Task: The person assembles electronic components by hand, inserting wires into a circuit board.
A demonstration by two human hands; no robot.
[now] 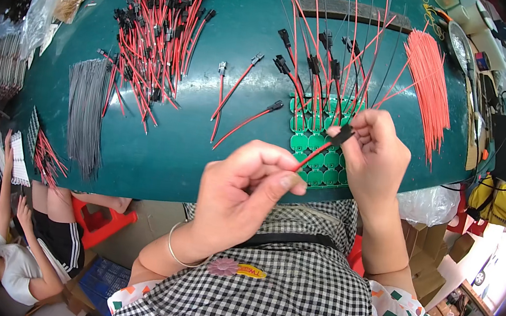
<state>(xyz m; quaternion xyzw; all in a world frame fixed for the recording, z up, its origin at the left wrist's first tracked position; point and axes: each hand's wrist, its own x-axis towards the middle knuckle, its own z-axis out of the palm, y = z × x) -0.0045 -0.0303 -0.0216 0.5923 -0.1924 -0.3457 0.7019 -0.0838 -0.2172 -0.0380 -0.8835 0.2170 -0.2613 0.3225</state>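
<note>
A short red and black connector cable (pixel 313 158) is stretched between my two hands, close above a panel of green circuit boards (pixel 299 142). My left hand (pixel 240 188) is closed, thumb and forefinger pinching the wire end. At the other end, my right hand (pixel 380 154) grips the black plug (pixel 343 134). Red and black wires with black plugs (pixel 282 65) stand up from the far rows of the panel. Part of the panel is hidden behind my right hand. Left of it lie a few loose connector cables (pixel 247 124).
A heap of connector cables (pixel 159 53) covers the table's far left, beside a bundle of dark grey wires (pixel 85 114). Red wires (pixel 428 90) lie fanned at the right. A dark bar (pixel 357 12) sits at the back. Another person (pixel 29 263) works at lower left, near a red stool (pixel 102 225).
</note>
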